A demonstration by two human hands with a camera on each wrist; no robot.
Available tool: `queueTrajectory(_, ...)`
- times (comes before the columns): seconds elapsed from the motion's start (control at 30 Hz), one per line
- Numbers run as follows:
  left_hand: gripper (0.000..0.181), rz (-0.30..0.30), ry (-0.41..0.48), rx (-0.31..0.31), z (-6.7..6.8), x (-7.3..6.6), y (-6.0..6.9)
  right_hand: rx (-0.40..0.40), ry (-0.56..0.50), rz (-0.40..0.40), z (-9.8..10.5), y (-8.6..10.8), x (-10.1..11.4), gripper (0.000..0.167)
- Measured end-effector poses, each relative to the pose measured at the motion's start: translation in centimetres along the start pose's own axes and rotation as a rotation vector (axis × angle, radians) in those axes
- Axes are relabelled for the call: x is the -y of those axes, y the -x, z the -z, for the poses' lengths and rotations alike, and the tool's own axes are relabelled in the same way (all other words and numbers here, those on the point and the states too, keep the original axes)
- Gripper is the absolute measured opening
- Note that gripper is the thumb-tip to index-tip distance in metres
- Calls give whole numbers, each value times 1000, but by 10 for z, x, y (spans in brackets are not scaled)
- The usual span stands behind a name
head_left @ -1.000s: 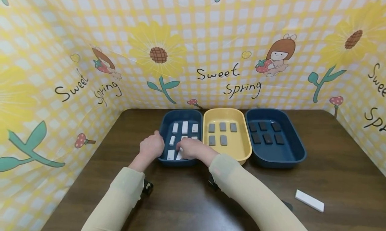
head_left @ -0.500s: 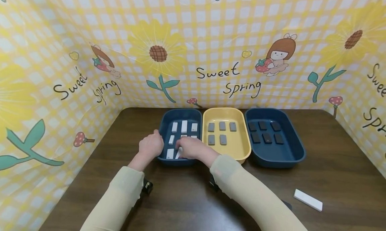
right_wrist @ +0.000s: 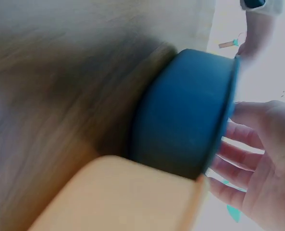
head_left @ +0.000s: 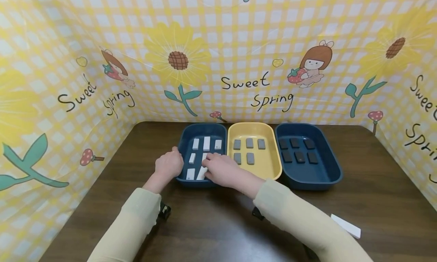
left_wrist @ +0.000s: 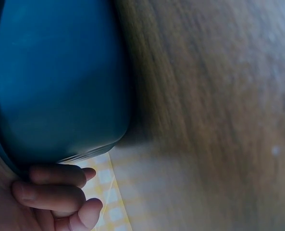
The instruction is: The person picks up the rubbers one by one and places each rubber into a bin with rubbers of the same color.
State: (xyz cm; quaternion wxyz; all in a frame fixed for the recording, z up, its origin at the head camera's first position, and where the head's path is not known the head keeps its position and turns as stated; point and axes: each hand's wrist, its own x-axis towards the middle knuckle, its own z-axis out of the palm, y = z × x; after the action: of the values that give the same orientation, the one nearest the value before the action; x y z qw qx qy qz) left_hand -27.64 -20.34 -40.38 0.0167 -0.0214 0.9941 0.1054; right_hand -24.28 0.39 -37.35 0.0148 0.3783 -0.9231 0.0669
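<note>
My left hand (head_left: 168, 164) grips the left side of the left blue tray (head_left: 196, 184). In the left wrist view, its fingers (left_wrist: 55, 196) curl beneath the rim of the blue tray (left_wrist: 60, 72). White blocks of varying size lie in rows inside that tray. Over its near right part is my right hand (head_left: 225, 170), beside a white block (head_left: 202, 172) that lies slightly slanted in the front row. The right wrist view shows the right hand (right_wrist: 272, 163) with loosely extended fingers over the tray's edge; nothing is visibly held. It partly covers the middle row.
A yellow tray (head_left: 266, 169) with several grey blocks stands against the left blue tray. Right of it, another blue tray (head_left: 315, 174) holds several dark blocks. A long white block (head_left: 345, 226) lies on the brown table (head_left: 211, 224), partly behind the right sleeve. Patterned cloth (head_left: 218, 57) encloses the back and sides.
My right hand has drawn back a little to the right, exposing more of the slanted white block. The left hand stays at the tray's side. The right sleeve now covers part of the loose white block.
</note>
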Motion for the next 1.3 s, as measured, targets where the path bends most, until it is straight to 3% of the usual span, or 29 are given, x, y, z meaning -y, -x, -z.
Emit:
queueTrajectory(0.23,50,4,-1,16,2,0,0,-113,52,74,19,51,-10,28)
queueTrajectory(0.43,50,5,-9,29,3,1,-1,-167,32,81,27,102,-27,27)
queueTrajectory(0.93,51,19,-11,19,-2,3,-2,-192,-3,3,15,213,-68,25)
queueTrajectory(1.1,50,18,-9,12,-2,2,-2,-233,1,-29,14,247,-81,29)
queueTrajectory(1.3,50,8,-5,12,-1,1,-2,-248,25,-172,15,281,-96,31)
